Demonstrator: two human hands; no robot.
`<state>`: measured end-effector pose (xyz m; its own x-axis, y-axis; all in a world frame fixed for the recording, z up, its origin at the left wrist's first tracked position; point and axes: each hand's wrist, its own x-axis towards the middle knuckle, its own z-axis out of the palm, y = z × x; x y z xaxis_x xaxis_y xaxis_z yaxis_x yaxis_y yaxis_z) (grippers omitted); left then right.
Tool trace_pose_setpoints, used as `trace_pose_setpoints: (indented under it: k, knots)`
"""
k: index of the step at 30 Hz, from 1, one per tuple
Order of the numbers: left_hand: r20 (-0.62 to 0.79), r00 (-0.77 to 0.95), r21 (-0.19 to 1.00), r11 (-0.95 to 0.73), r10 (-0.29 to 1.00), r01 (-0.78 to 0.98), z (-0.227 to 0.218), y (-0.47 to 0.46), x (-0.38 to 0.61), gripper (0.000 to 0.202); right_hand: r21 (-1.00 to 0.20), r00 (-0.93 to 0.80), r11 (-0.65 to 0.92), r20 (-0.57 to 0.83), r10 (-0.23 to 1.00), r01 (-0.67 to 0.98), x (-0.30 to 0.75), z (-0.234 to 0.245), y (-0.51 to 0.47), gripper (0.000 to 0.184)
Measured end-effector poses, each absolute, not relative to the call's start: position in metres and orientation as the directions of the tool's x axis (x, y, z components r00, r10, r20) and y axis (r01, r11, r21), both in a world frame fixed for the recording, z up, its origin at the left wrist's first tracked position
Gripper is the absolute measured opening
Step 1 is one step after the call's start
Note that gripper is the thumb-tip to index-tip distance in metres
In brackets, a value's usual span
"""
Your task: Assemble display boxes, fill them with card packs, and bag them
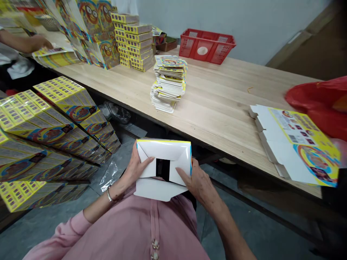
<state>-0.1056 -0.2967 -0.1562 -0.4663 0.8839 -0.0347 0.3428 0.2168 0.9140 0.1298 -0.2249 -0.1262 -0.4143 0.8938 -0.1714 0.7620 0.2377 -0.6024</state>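
Note:
Between my two hands, in front of my body and below the table's edge, is a small carton (164, 148), white inside with thin yellow and blue edges. Its side flaps are folded inward with a dark gap between them, and a long flap hangs out toward me. My left hand (137, 166) grips the left end, thumb lying over the side flap. Around the right end wraps my right hand (199, 178), with its thumb on the other side flap. The fingers behind the carton are hidden.
A stack of flat cartons (170, 83) stands on the table (217, 94). Flattened carton sheets (300, 144) lie right, beside a red bag (320, 97). Behind are a red basket (207, 47) and box stacks (134, 41). Wrapped boxes (54, 133) rise left, near a co-worker's hand (39, 43).

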Motion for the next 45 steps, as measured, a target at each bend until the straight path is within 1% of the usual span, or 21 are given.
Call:
trace_pose_setpoints:
  k: [2,4,7,11,13,15,17,19,21,23,25,26,27,29,32,34,36,38,40,41,45]
  knots:
    - [-0.026,-0.477,0.917,0.211,0.878,0.337,-0.16,-0.299,-0.106,0.098,-0.62,-0.387,0.213,-0.159,0.908,0.755,0.128,-0.129,-0.229,0.07]
    - [-0.062,-0.425,0.926,0.21,0.903,0.313,-0.16,-0.302,-0.109,0.104,-0.653,-0.364,0.205,-0.116,0.924,0.729,0.127,-0.132,-0.231,0.083]
    - [-0.063,-0.369,0.914,0.202,0.927,0.352,-0.159,-0.304,-0.113,0.109,-0.71,-0.354,0.191,-0.087,0.931,0.678,0.126,-0.136,-0.235,0.087]
    - [0.047,-0.453,0.858,0.197,0.89,0.475,-0.161,-0.3,-0.116,0.099,-0.758,-0.351,0.154,-0.104,0.931,0.634,0.121,-0.137,-0.242,0.09]
    - [0.031,-0.459,0.86,0.211,0.888,0.465,-0.16,-0.297,-0.118,0.101,-0.762,-0.342,0.118,-0.143,0.929,0.637,0.119,-0.136,-0.245,0.093]
    - [-0.034,-0.439,0.908,0.211,0.898,0.362,-0.156,-0.297,-0.122,0.103,-0.768,-0.319,0.079,-0.169,0.932,0.636,0.118,-0.135,-0.246,0.095]
    - [-0.112,-0.39,0.973,0.18,0.914,0.143,-0.152,-0.301,-0.129,0.096,-0.783,-0.273,0.039,-0.169,0.947,0.621,0.119,-0.136,-0.245,0.096]
    - [-0.149,-0.356,0.988,0.121,0.923,-0.101,-0.15,-0.309,-0.134,0.088,-0.799,-0.215,-0.007,-0.17,0.962,0.601,0.12,-0.137,-0.244,0.098]
    - [-0.157,-0.335,0.965,0.072,0.929,-0.253,-0.152,-0.32,-0.135,0.097,-0.811,-0.174,-0.039,-0.172,0.97,0.584,0.119,-0.141,-0.244,0.098]
    - [-0.192,-0.312,0.947,0.092,0.931,-0.309,-0.158,-0.332,-0.128,0.115,-0.821,-0.146,-0.041,-0.151,0.978,0.57,0.115,-0.146,-0.246,0.098]
    - [-0.271,-0.296,0.926,0.165,0.916,-0.339,-0.165,-0.341,-0.114,0.128,-0.833,-0.134,-0.013,-0.105,0.986,0.553,0.107,-0.152,-0.251,0.097]
    - [-0.308,-0.303,0.913,0.19,0.902,-0.362,-0.168,-0.342,-0.106,0.13,-0.84,-0.131,0.004,-0.08,0.988,0.543,0.102,-0.155,-0.255,0.097]
    - [-0.333,-0.321,0.899,0.195,0.887,-0.392,-0.17,-0.342,-0.098,0.127,-0.846,-0.127,0.018,-0.059,0.99,0.533,0.098,-0.158,-0.258,0.097]
    - [-0.349,-0.377,0.877,0.157,0.858,-0.454,-0.17,-0.337,-0.086,0.112,-0.856,-0.128,0.024,-0.05,0.99,0.516,0.091,-0.161,-0.265,0.099]
    - [-0.363,-0.474,0.868,0.107,0.802,-0.485,-0.165,-0.325,-0.083,0.087,-0.851,-0.174,0.005,-0.102,0.979,0.526,0.09,-0.16,-0.271,0.103]
    - [-0.388,-0.486,0.862,0.12,0.783,-0.493,-0.161,-0.321,-0.087,0.081,-0.827,-0.202,0.031,-0.1,0.974,0.561,0.096,-0.155,-0.267,0.101]
    - [-0.411,-0.485,0.856,0.144,0.772,-0.497,-0.16,-0.319,-0.092,0.08,-0.806,-0.192,0.096,-0.021,0.981,0.585,0.103,-0.148,-0.255,0.095]
    - [-0.422,-0.499,0.859,0.158,0.757,-0.487,-0.162,-0.32,-0.095,0.081,-0.783,-0.194,0.204,0.108,0.975,0.588,0.107,-0.139,-0.238,0.091]
    - [-0.424,-0.521,0.866,0.164,0.74,-0.472,-0.167,-0.32,-0.096,0.082,-0.753,-0.26,0.318,0.2,0.945,0.576,0.106,-0.131,-0.219,0.089]
    - [-0.424,-0.53,0.871,0.17,0.734,-0.461,-0.169,-0.32,-0.096,0.083,-0.738,-0.312,0.364,0.215,0.925,0.568,0.104,-0.129,-0.21,0.087]
    - [-0.403,-0.572,0.903,0.21,0.714,-0.374,-0.18,-0.318,-0.097,0.087,-0.689,-0.51,0.451,0.136,0.849,0.567,0.09,-0.13,-0.187,0.071]
